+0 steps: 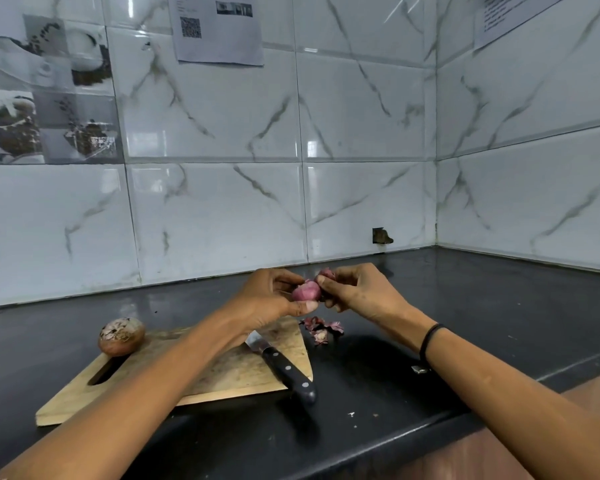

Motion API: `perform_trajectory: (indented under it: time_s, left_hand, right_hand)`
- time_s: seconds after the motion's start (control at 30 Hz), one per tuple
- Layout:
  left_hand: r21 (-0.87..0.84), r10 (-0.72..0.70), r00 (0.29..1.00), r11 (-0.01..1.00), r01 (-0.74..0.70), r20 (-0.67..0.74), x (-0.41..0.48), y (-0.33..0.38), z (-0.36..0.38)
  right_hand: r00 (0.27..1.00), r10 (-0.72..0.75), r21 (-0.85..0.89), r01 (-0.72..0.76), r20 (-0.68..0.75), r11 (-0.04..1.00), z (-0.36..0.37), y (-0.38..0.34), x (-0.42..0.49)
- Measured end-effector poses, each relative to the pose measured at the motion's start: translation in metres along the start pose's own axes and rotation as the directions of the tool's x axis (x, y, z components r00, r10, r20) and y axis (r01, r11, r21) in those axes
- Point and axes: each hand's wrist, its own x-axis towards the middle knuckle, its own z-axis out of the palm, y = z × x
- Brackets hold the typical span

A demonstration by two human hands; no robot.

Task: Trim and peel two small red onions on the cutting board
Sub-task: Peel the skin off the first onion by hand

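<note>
My left hand [269, 301] grips a small red onion [306, 291] in the air above the far right corner of the wooden cutting board [222, 372]. The onion shows smooth pink flesh. My right hand [357, 289] pinches a flap of purple skin [327, 274] at the onion's top right. A second onion [121, 336], brown and still in its dry skin, sits at the board's far left corner. A black-handled knife [286, 370] lies on the board's right side, blade partly hidden under my left wrist.
Loose purple peels [321, 328] lie on the black counter [465, 306] just right of the board. Tiled walls meet in a corner at the back right. The counter's front edge runs across the lower right, with small crumbs near it.
</note>
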Motion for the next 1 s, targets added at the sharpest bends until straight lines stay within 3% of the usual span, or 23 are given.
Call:
perform_trajectory:
  time_s: [0.13,0.27,0.43,0.63,0.8,1.0]
  left_hand:
    - [-0.032,0.020,1.000,0.999,-0.020,-0.015,-0.001,0.003,0.001]
    - [-0.022,0.027,1.000,0.999,-0.027,-0.013,-0.002,0.001,0.002]
    - [0.006,0.041,0.998,0.999,-0.041,-0.039,0.000,0.001,0.001]
    - [0.027,0.074,0.994,0.997,-0.072,-0.080,-0.001,0.005,0.002]
    - [0.056,0.090,0.994,0.995,-0.086,-0.069,-0.006,0.008,0.004]
    - [0.078,0.081,0.995,0.994,-0.076,-0.060,-0.005,0.008,0.005]
  right_hand:
    - [0.996,-0.032,-0.215,0.013,-0.085,0.976,-0.003,0.001,-0.001]
    - [0.996,-0.069,-0.393,0.042,-0.054,0.919,-0.003,0.000,-0.005]
    - [0.997,-0.070,-0.381,0.077,0.030,0.921,0.000,-0.004,-0.003]
    - [0.988,-0.147,-0.250,0.129,-0.052,0.960,0.001,-0.012,-0.007]
    - [0.979,-0.202,-0.326,0.191,-0.001,0.926,0.006,-0.010,-0.007]
    - [0.949,-0.312,-0.388,0.272,-0.041,0.881,0.003,-0.007,-0.003]
